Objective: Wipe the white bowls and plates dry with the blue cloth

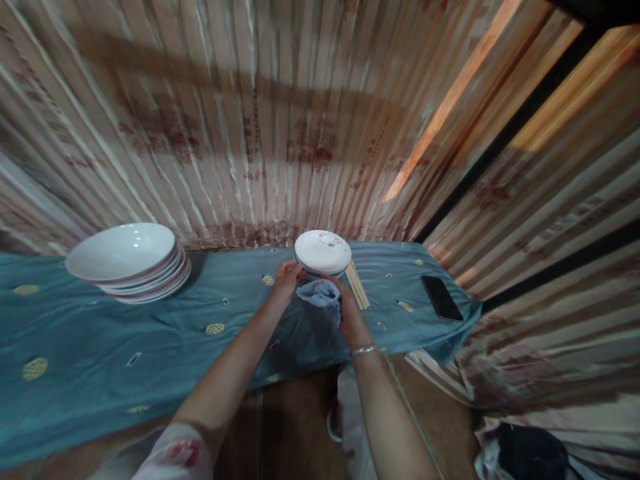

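A white plate (320, 250) with a small flower pattern is in front of me near the back of the table; at least one more rim shows under it. My left hand (289, 277) has its fingers closed on the plate's left front edge. In my right hand (349, 305) is a crumpled light blue cloth (320, 293), bunched at the front of the plate. The right fingers are partly hidden behind the cloth and near the rim. Beside the plate, several pale chopsticks (357, 285) lie side by side on the table.
On the left stands a stack of large white bowls (123, 253) with red rims. A black phone (441, 298) lies near the right end of the blue tablecloth (180, 360). Patterned curtains (260, 147) hang behind, with a dark metal bar (500, 143) at right.
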Tool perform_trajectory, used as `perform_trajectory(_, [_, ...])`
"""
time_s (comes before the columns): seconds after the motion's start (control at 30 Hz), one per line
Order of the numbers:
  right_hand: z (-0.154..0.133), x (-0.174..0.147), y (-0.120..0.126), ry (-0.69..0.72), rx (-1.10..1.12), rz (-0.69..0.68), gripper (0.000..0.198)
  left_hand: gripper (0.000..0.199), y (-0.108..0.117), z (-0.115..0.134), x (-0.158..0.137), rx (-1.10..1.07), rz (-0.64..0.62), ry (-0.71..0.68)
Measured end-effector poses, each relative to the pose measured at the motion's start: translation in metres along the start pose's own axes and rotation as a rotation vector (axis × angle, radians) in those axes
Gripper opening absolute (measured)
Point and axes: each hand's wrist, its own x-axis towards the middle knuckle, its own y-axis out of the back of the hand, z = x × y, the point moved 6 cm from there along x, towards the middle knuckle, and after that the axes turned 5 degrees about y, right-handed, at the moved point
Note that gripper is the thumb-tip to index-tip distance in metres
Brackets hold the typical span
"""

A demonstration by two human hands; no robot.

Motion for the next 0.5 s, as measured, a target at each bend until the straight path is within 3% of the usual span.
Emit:
perform_trajectory(0.1, [0.010,-0.007,-0.015,-0.093,0.000,-0.040,0.045,0.016,0.021,-0.002,-0.012,-0.013,0.017,-0.020])
perform_trajectory(0.27, [0.031,-0.022,-0.047,-0.176,0.001,-0.135,0.046,0.021,0.081,0.004,-0.039,-0.035,0.020,-0.067])
perform_trajectory(0.5, [0.065,-0.036,-0.086,-0.139,-0.071,-0.233,0.027,0.030,0.176,0.048,-0.066,-0.083,0.188,-0.226])
